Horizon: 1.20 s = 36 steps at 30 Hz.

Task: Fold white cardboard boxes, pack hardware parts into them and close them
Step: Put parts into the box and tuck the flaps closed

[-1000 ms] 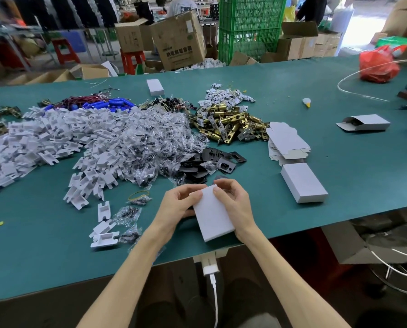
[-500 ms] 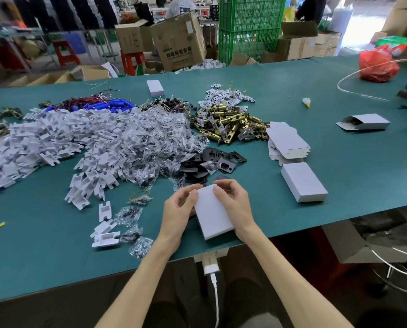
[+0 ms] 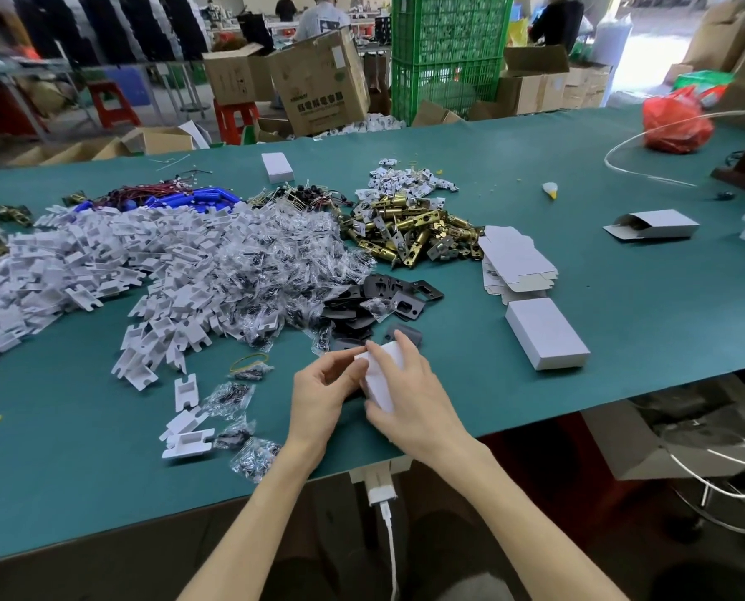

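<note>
Left hand [image 3: 322,394] and right hand [image 3: 411,399] grip a white box [image 3: 381,375], apparently closing it; closed box [image 3: 546,334] done, flat blanks [image 3: 513,258] await.

Single head-worn view, forward and down, close over the table [image 3: 622,340].
</note>
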Tool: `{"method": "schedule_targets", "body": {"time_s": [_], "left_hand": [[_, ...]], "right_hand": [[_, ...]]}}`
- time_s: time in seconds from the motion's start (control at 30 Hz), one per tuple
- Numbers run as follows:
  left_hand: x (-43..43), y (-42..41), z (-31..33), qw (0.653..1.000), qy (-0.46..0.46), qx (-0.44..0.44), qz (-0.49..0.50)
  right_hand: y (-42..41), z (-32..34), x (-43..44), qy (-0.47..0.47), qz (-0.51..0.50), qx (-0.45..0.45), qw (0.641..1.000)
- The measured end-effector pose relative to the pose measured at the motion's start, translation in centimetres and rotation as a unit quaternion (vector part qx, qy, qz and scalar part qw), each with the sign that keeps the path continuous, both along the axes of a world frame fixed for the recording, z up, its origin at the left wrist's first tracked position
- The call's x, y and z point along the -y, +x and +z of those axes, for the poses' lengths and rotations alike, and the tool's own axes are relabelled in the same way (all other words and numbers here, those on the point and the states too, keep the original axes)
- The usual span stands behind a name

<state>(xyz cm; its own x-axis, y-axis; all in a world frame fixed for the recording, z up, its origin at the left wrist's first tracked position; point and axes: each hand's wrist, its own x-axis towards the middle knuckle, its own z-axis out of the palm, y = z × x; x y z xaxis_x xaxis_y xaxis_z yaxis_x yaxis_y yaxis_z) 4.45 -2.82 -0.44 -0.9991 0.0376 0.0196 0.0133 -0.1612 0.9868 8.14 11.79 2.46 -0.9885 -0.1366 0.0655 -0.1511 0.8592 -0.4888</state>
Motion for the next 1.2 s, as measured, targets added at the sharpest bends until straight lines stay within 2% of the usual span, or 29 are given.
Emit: {"method": "schedule_targets", "body": {"time_s": [0.23,0.37,0.43,0.47,0.5,0.57,0.63,0.67,0.83,1.2], "left_hand": [[0.0,-0.2,-0.3,1.0,0.008,-0.017,0.003],[-0.2,-0.3,-0.6,0.999,-0.029,-0.024,-0.003],[-0.3,-0.3,-0.8,0.999,-0.042,-0.03,-0.007],[-0.2,-0.3,-0.8,0.999,-0.043,-0.032,-0.008],[-0.3,-0.3,-0.8,0.998,-0.042,-0.035,-0.009],[-0.2,-0.2,-0.8,0.998,-0.043,-0.041,-0.012],[-0.2,-0.2,-0.7,0.997,-0.057,-0.046,-0.013],[-0.1,-0.2,-0.8,0.997,-0.063,-0.047,-0.012],[-0.1,-0.3,-1.1,0.996,-0.08,-0.043,-0.005],[0.0,-0.1,-0.9,0.993,-0.109,-0.037,-0.005]], "right_hand": [[-0.8,0.2,-5.3,0.038,-0.111,-0.01,0.993],[-1.6,0.5,-7.9,0.076,-0.145,0.013,0.987],[-1.8,0.6,-7.6,0.13,-0.148,-0.011,0.98],[-1.8,0.6,-7.0,0.122,-0.138,-0.04,0.982],[-1.8,0.7,-6.2,0.075,-0.116,-0.064,0.988],[-1.5,0.9,-3.7,-0.105,-0.059,-0.043,0.992],[-1.4,0.4,-1.8,-0.245,-0.043,0.016,0.968],[-1.5,0.0,-1.4,-0.276,-0.062,0.032,0.959],[-2.3,-1.2,-2.9,-0.371,-0.155,0.023,0.915],[-4.2,-1.0,-11.9,-0.381,-0.21,-0.012,0.9]]}}
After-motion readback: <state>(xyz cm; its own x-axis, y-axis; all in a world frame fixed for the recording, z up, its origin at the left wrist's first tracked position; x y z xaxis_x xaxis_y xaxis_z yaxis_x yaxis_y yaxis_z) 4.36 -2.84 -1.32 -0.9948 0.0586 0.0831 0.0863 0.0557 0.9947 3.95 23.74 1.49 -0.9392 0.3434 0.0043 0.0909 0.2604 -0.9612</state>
